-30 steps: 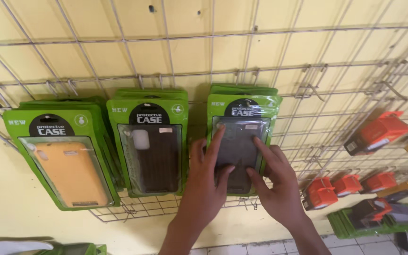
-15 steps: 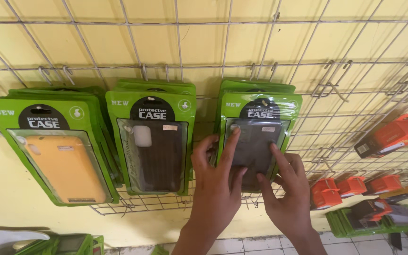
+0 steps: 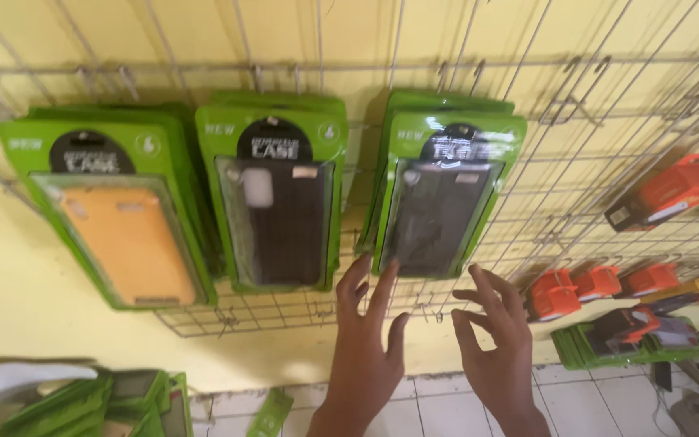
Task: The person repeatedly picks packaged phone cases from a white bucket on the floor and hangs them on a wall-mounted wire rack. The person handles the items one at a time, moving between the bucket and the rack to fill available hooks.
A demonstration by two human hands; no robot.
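Three stacks of green phone-case packages hang on a wire grid [image 3: 527, 162] against a yellow wall. The left pack [image 3: 115, 210] shows an orange case, the middle pack [image 3: 277, 202] a dark case, the right pack [image 3: 442, 198] a dark case too. My left hand [image 3: 366, 348] is raised with fingers spread, its fingertips just at the bottom edge of the right pack. My right hand [image 3: 495, 348] hovers open a little below and to the right of that pack, holding nothing.
Orange and black boxed items [image 3: 669, 190] hang on hooks at the right, with more orange packs [image 3: 600, 283] below them. Green packs [image 3: 633, 336] lie at the lower right, and a pile of green packs [image 3: 99, 400] sits at the bottom left on the tiled floor.
Both hands have come off the face of the right pack and dropped below it, fingers spread. The view has shifted, so the packs sit larger and further right.
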